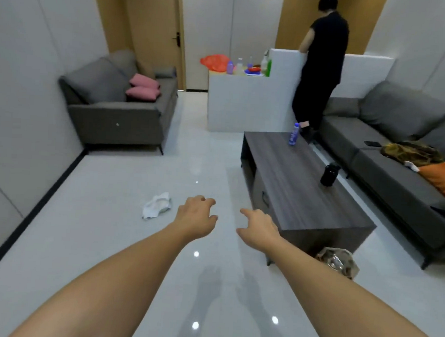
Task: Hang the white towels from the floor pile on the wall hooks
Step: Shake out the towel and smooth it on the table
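Loosely crumpled, white towel (157,205) lies lengthwise toward armchair (121,102).

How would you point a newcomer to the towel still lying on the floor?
Start at the grey two-seat sofa against the left wall. On the glossy floor in front of it, just left of the left hand, lies a crumpled white towel, the only cloth on the tiles.

Even, soft overhead light fills the room, throwing small white glare spots and faint arm shadows onto the glossy pale grey tiled floor (123,240), while the wide lens bows the walls at the edges and everything looks slightly soft.
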Available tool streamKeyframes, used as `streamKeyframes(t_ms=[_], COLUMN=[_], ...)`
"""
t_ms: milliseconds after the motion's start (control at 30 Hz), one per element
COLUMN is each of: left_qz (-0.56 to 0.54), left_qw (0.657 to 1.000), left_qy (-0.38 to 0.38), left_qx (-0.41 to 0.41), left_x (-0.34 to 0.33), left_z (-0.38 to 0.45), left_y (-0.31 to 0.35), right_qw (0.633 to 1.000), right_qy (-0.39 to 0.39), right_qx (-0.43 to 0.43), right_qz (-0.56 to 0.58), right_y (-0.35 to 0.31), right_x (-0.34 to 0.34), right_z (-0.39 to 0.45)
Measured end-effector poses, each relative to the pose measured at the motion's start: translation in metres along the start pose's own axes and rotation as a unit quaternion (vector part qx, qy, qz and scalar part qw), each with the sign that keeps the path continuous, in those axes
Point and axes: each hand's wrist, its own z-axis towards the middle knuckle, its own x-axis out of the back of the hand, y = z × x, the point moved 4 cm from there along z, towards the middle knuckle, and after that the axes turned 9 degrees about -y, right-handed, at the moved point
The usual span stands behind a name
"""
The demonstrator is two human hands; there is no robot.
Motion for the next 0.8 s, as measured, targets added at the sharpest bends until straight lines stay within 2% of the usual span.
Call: streamKeyframes(t_ms=[167,333,433,800], left_qz=[-0.023,-0.047,-0.057,-0.118], left_qw=[0.998,0.992,0.989,0.969], left_qy=[0.008,-0.036,-0.036,-0.052], left_qx=[0.066,0.108,0.133,0.21], left_x=[0.017,0.035,0.057,0.08], left_z=[0.071,0.14,0.177,0.315], left_y=[-0.114,-0.216,-0.273,-0.441], right_qw=[0.998,0.995,0.992,0.977], right_qy=[-0.039,-0.088,-0.112,-0.198], right_qx=[0.052,0.05,0.054,0.062], right_qz=[-0.017,-0.019,-0.019,-0.048], right_y=[-0.081,-0.155,-0.195,-0.295], right_x=[-0.03,-0.054,-0.066,-0.103], right_z=[0.12,0.227,0.28,0.49])
